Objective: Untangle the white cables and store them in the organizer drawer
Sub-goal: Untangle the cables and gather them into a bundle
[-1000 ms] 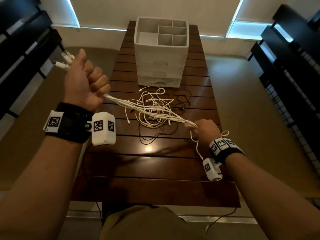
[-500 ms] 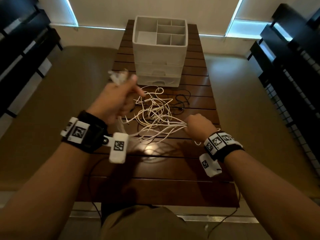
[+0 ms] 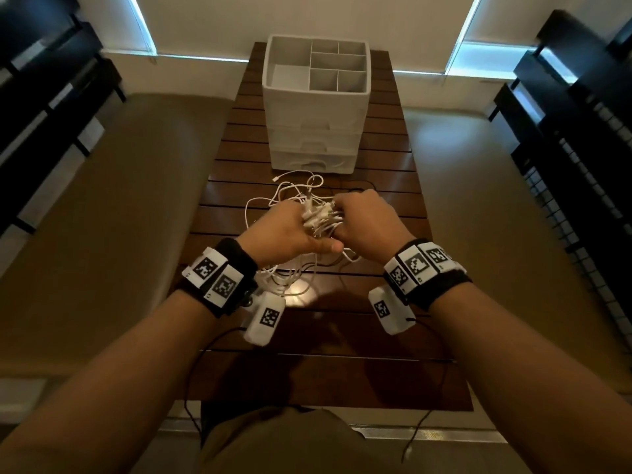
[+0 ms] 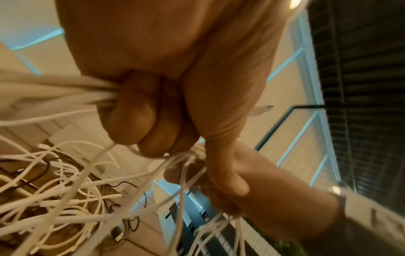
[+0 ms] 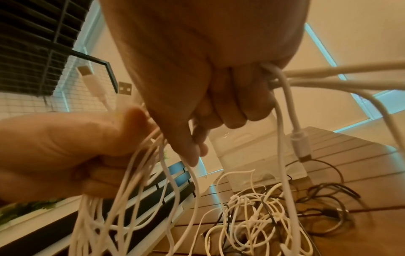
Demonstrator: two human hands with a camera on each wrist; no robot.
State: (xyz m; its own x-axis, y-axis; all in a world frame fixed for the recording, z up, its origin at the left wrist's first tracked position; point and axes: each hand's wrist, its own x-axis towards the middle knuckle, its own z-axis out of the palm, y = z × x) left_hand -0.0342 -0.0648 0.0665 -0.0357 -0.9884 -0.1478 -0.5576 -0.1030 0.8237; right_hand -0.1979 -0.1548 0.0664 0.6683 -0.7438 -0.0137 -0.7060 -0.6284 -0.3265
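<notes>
I see smooth white plastic-sheathed cables (image 3: 294,200), glossy dark slatted wood table (image 3: 307,378) catching a light glare, matt white plastic organizer (image 3: 316,107), black cloth wristbands (image 3: 239,258).

Overall light: dim, warm brown cast.
Sources: cold blue-white strips of daylight along the window edges (image 3: 485,56) at upper left and upper right of the head view.
Glare: small bright spot on the desk (image 3: 301,289), centre frame.
Shadows: soft, dark on the near slats.
Distortion: strong wide-angle bending at the edges.
Blur: wrist views smeared and grainy; the nearest white cables (image 4: 54,90) out of focus.
</notes>
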